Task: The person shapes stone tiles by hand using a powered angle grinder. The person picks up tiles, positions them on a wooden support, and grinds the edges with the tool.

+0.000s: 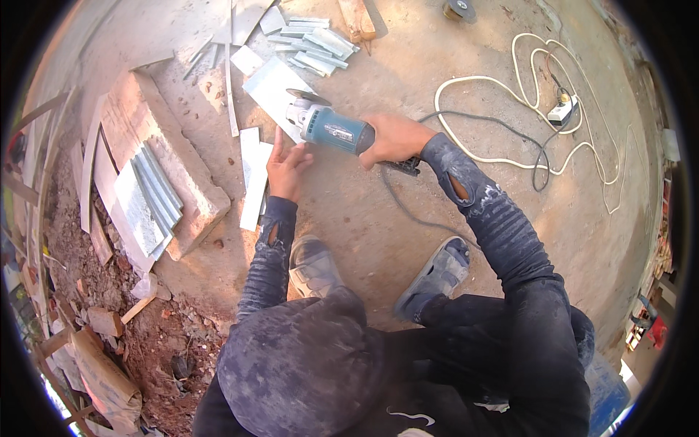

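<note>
My right hand (397, 138) is wrapped round the rear of a teal angle grinder (336, 131). Its grey head and thin disc (309, 97) lie over a pale flat tile (271, 86) on the ground. My left hand (288, 169) is at the tile's near edge beside the grinder head, with the index finger stretched out and the other fingers loosely bent. Whether its fingertips press on the tile is hard to make out. Narrow pale strips (254, 182) lie on the ground just left of that hand.
A pile of cut strips (313, 45) lies beyond the tile. At left, a concrete slab (164, 138) has stacked tile pieces (149, 197) leaning against it. A white cable (445, 91) loops at right near a power socket block (562, 111). The grinder's dark cord (411, 215) trails near my right foot.
</note>
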A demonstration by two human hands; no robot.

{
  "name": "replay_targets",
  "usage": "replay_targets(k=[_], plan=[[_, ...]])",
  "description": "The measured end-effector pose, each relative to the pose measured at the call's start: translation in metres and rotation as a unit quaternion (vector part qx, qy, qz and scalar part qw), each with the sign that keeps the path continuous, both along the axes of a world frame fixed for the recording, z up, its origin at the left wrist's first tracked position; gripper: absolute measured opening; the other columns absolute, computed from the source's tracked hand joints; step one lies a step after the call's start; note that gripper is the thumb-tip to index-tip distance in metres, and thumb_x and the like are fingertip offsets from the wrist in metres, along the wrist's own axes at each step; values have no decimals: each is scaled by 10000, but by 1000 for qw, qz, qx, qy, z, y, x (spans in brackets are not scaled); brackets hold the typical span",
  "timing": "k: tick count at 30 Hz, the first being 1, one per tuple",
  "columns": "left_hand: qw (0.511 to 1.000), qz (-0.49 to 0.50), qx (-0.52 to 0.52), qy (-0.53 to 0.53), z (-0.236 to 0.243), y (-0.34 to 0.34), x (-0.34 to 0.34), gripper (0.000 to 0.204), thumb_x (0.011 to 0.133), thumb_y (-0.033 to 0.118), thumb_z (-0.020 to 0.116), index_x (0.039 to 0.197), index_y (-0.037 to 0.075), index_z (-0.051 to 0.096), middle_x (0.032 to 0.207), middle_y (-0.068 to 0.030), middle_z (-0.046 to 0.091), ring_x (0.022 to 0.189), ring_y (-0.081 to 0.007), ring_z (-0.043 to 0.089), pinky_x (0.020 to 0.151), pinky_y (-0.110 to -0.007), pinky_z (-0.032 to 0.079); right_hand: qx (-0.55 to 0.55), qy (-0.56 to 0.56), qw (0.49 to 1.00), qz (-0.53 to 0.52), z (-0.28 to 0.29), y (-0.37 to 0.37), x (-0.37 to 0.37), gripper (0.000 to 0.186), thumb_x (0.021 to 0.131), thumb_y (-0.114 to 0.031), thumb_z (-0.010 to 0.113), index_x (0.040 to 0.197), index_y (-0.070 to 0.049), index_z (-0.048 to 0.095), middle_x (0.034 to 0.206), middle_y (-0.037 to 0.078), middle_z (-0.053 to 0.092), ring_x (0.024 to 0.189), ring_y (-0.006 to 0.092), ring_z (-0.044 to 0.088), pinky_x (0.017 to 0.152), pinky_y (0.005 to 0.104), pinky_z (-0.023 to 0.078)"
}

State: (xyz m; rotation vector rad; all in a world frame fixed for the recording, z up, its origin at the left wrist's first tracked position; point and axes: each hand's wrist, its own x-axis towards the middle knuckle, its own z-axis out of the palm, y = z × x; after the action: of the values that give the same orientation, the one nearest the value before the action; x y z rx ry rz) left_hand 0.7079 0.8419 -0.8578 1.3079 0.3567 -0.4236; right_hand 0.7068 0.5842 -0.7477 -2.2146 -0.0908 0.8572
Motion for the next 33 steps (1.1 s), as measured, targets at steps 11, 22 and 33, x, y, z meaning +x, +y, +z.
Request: replay_targets(k=[11, 22, 33], plan=[[999, 34, -3, 30, -15, 5, 2, 742, 936, 37, 627, 1559, 67, 226, 1030, -99, 657, 811, -161, 640, 747, -323, 571, -20, -66, 989, 129, -9, 32, 77, 567, 572, -281, 792, 1028, 31, 662, 881, 196, 698, 767, 300, 675, 714, 379, 540], [972, -100, 57, -206, 69, -62, -72, 902, 893, 273, 748, 1533, -49, 200, 1386, -199, 491, 1207, -258, 547, 986, -402, 479, 229, 4, 947, -227, -8, 46, 16, 434, 652, -235, 793, 984, 15, 667, 877, 67, 658, 780, 158, 616, 691, 292, 488], [955, -232, -11, -183, 81, -90, -67, 811, 929, 141, 681, 1536, -58, 183, 1348, -180, 554, 1202, -217, 570, 1017, -355, 455, 262, -12, 852, -453, 7, 18, -19, 418, 709, -204, 790, 1008, 39, 627, 860, 73, 642, 694, 145, 613, 597, 286, 503]])
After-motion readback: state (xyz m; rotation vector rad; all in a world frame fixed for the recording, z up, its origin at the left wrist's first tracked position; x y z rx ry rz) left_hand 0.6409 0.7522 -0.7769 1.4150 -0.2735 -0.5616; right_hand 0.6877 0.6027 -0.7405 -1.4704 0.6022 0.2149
